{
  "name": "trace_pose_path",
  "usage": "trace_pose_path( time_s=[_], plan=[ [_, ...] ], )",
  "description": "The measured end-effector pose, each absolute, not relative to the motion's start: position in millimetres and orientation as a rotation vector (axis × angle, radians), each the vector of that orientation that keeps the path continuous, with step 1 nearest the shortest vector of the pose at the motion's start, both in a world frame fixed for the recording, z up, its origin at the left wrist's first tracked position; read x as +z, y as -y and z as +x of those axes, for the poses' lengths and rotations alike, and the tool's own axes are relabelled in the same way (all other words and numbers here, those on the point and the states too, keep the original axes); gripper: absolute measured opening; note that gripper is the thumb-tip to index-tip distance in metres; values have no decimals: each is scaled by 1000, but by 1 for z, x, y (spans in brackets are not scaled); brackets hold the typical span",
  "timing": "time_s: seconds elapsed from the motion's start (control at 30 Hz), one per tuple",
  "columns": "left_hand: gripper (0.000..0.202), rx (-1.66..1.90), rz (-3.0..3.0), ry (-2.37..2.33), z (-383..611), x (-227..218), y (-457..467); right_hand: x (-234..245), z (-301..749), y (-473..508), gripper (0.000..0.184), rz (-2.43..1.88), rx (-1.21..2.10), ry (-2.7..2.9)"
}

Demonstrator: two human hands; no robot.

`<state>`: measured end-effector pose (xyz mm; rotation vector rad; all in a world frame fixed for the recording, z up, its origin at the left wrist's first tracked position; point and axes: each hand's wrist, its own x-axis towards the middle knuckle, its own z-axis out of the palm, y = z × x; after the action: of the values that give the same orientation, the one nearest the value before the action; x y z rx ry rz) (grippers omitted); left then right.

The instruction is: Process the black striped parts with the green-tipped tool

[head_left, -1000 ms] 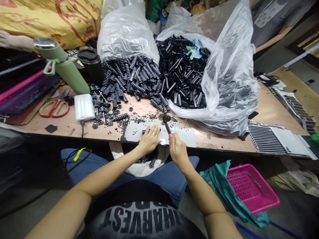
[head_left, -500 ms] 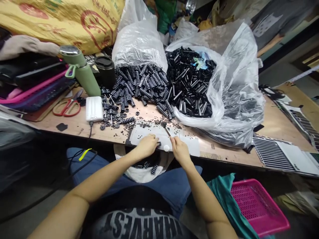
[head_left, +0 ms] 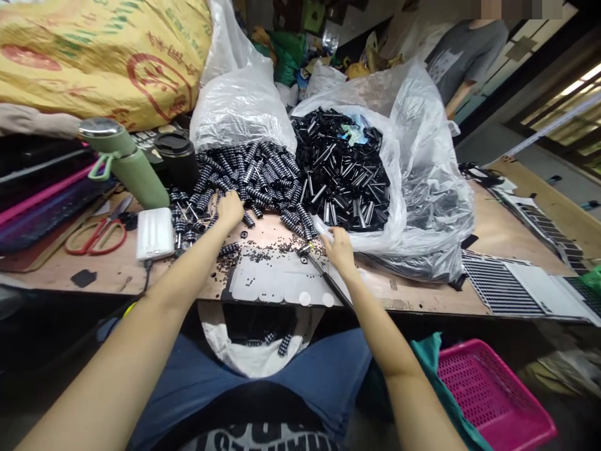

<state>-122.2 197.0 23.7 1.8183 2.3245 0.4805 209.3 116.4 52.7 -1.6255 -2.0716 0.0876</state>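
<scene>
My left hand (head_left: 230,207) reaches out to the pile of ribbed black-and-white rollers (head_left: 256,169) spilling from a clear bag, its fingers curled down among them; what they grip is hidden. My right hand (head_left: 338,245) lies at the mouth of the clear bag of black tubes (head_left: 345,169), fingers stretched toward the tubes. A small hammer (head_left: 323,277) lies on the table just left of that wrist, its head by the scattered black beads (head_left: 277,247). A white sheet (head_left: 272,283) covers the table edge in front of me.
A green flask (head_left: 124,166), black cup (head_left: 177,156), white power bank (head_left: 154,233) and red scissors (head_left: 96,235) stand at the left. White mesh panels (head_left: 509,285) lie at the right, a pink basket (head_left: 493,394) on the floor. Another person (head_left: 462,56) stands behind the bags.
Both hands left the white sheet. The left moved up to the roller pile; the right let go of the hammer, now lying flat, and moved to the bag of tubes.
</scene>
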Motion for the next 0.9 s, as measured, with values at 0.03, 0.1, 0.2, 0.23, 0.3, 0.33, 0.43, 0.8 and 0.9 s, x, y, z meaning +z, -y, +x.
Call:
trace_pose_path(
  time_s=[0.03, 0.1, 0.2, 0.23, 0.3, 0.33, 0.43, 0.8, 0.9],
  plan=[
    [52, 498, 1849, -2316, -110, 21, -190, 58, 206, -140, 32, -1612, 91, 2057],
    [52, 554, 1895, -2267, -88, 17, -176, 67, 197, -189, 33, -1640, 88, 2002],
    [54, 793, 1887, -2051, -66, 19, -160, 76, 184, -254, 54, -1709, 87, 2048],
    [53, 911, 1815, -1943, -62, 21, -156, 79, 181, -270, 70, -1746, 131, 2102],
    [49, 1114, 1571, -1680, -57, 29, -145, 83, 179, -289, 98, -1816, 227, 2195],
    [48, 1184, 1419, -1552, -55, 34, -139, 86, 178, -292, 105, -1836, 247, 2203],
    [42, 1277, 1030, -1298, -49, 49, -120, 94, 174, -269, 107, -1616, 183, 2213],
    [19, 1254, 1384, -1085, -19, 56, -58, 79, 162, -84, 84, -972, 1232, 1970],
    [14, 1138, 1666, -1014, -15, 48, -37, 62, 170, -65, 60, -1020, 1791, 1813]
  ],
)
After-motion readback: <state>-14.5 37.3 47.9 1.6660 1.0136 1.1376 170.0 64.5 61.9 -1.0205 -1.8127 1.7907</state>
